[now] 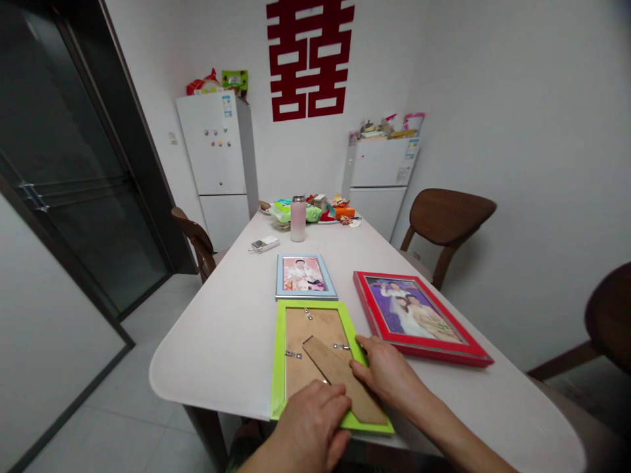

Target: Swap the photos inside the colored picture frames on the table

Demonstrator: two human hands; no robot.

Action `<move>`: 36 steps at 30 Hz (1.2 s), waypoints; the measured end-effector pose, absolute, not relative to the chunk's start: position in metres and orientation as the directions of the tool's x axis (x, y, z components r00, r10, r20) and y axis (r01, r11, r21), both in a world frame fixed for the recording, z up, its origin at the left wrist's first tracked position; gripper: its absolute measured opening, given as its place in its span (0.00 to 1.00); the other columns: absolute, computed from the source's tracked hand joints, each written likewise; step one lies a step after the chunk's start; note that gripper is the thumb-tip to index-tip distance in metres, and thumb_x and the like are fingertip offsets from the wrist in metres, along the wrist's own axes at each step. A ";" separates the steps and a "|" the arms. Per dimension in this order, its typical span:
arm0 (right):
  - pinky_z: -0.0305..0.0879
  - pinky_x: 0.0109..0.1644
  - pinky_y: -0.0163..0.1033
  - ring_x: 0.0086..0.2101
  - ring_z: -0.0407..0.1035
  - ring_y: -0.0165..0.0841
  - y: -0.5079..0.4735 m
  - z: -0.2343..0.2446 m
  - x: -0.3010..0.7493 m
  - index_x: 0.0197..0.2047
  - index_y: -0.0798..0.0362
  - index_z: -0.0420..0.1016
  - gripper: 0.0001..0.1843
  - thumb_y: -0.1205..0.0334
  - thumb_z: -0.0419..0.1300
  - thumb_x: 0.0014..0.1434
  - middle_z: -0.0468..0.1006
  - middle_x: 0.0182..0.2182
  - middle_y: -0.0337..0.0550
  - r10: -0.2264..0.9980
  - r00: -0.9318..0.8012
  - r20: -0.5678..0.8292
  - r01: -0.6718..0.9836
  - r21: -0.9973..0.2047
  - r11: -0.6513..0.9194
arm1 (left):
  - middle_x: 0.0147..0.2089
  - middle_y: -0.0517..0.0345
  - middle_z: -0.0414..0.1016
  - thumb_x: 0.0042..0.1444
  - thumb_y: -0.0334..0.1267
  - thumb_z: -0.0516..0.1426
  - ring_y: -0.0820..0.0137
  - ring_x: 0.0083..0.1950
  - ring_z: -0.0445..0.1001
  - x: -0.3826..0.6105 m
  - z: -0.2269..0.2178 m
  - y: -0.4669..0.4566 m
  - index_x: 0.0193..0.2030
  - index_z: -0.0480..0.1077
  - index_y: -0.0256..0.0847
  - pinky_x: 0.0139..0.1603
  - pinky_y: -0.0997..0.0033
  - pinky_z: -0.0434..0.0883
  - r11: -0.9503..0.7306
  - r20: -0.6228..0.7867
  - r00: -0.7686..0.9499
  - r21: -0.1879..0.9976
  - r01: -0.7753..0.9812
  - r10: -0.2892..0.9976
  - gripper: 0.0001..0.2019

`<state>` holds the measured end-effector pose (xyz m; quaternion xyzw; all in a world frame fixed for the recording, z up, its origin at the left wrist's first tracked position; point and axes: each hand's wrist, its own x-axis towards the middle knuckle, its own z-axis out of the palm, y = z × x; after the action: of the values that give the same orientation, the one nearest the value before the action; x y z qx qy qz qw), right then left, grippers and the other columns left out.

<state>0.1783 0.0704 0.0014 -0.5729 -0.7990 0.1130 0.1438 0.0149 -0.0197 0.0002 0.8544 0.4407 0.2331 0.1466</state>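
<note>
A lime-green picture frame (279, 355) lies face down near the table's front edge. Its brown backboard (300, 328) shows, with small metal clips (341, 346) and a slanted stand leg (345, 381). My left hand (313, 420) has its fingers curled over the frame's lower edge, touching the backboard beside the leg; what lies under the fingertips is hidden. At the right edge of the same frame, my right hand (387, 371) closes its thumb and fingers on the rim. Just beyond lies a light-blue picture frame (280, 279), face up.
To the right rests a thick red picture frame (434, 351). Farther back stand a pink bottle (298, 220), a small silver-white device (265, 244) and a heap of colourful packets (328, 209). Wooden chairs (446, 217) flank the white table (211, 355).
</note>
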 end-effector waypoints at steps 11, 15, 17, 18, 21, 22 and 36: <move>0.55 0.34 0.34 0.32 0.64 0.32 0.089 0.004 0.162 0.28 0.55 0.73 0.13 0.68 0.47 0.50 0.67 0.31 0.47 0.906 -0.397 0.147 0.883 -0.208 0.420 | 0.57 0.40 0.56 0.44 0.31 0.51 0.60 0.57 0.56 -0.040 -0.024 0.025 0.55 0.54 0.28 0.57 0.58 0.54 -0.154 0.282 -0.038 0.626 0.765 0.959 0.28; 0.54 0.33 0.35 0.32 0.63 0.33 0.088 0.004 0.160 0.31 0.54 0.73 0.13 0.67 0.47 0.52 0.67 0.32 0.47 0.914 -0.373 0.162 0.904 -0.159 0.397 | 0.57 0.41 0.56 0.44 0.30 0.50 0.62 0.57 0.56 -0.038 -0.028 0.024 0.55 0.54 0.27 0.58 0.60 0.53 -0.156 0.296 -0.049 0.631 0.760 0.954 0.28; 0.54 0.36 0.36 0.35 0.62 0.35 0.084 0.006 0.155 0.34 0.54 0.73 0.12 0.66 0.48 0.52 0.68 0.34 0.48 0.897 -0.385 0.218 0.893 -0.158 0.422 | 0.57 0.42 0.57 0.44 0.29 0.49 0.63 0.57 0.56 -0.037 -0.030 0.023 0.55 0.54 0.28 0.58 0.61 0.53 -0.159 0.308 -0.058 0.633 0.758 0.950 0.27; 0.53 0.38 0.36 0.36 0.61 0.35 0.081 0.007 0.150 0.35 0.54 0.72 0.12 0.66 0.49 0.52 0.68 0.35 0.48 0.878 -0.407 0.250 0.873 -0.177 0.455 | 0.57 0.43 0.57 0.44 0.28 0.49 0.63 0.57 0.56 -0.037 -0.031 0.023 0.55 0.54 0.29 0.58 0.61 0.53 -0.160 0.313 -0.062 0.633 0.758 0.948 0.27; 0.53 0.40 0.35 0.37 0.61 0.33 0.071 0.010 0.127 0.35 0.53 0.72 0.12 0.65 0.48 0.54 0.69 0.35 0.45 0.804 -0.529 0.271 0.758 -0.274 0.592 | 0.57 0.44 0.57 0.44 0.27 0.48 0.64 0.57 0.55 -0.038 -0.034 0.023 0.55 0.53 0.30 0.58 0.61 0.53 -0.161 0.323 -0.066 0.629 0.761 0.944 0.27; 0.53 0.40 0.35 0.36 0.61 0.32 0.068 0.010 0.117 0.33 0.53 0.73 0.12 0.64 0.48 0.54 0.70 0.33 0.44 0.781 -0.571 0.255 0.720 -0.302 0.625 | 0.57 0.44 0.57 0.44 0.27 0.48 0.64 0.57 0.55 -0.038 -0.034 0.024 0.55 0.53 0.30 0.58 0.60 0.53 -0.162 0.323 -0.065 0.626 0.763 0.944 0.27; 0.54 0.44 0.32 0.39 0.63 0.31 0.094 0.003 0.106 0.41 0.56 0.70 0.14 0.63 0.48 0.54 0.73 0.37 0.45 0.838 -0.467 0.280 0.743 -0.390 0.545 | 0.57 0.39 0.56 0.43 0.26 0.48 0.63 0.57 0.55 -0.037 -0.032 0.023 0.55 0.54 0.23 0.58 0.63 0.53 -0.174 0.318 -0.048 0.633 0.754 0.947 0.27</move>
<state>0.1061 0.0942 0.0032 -0.4650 -0.8499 0.1071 0.2236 -0.0366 0.0229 -0.0316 0.6767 0.6285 0.3593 0.1339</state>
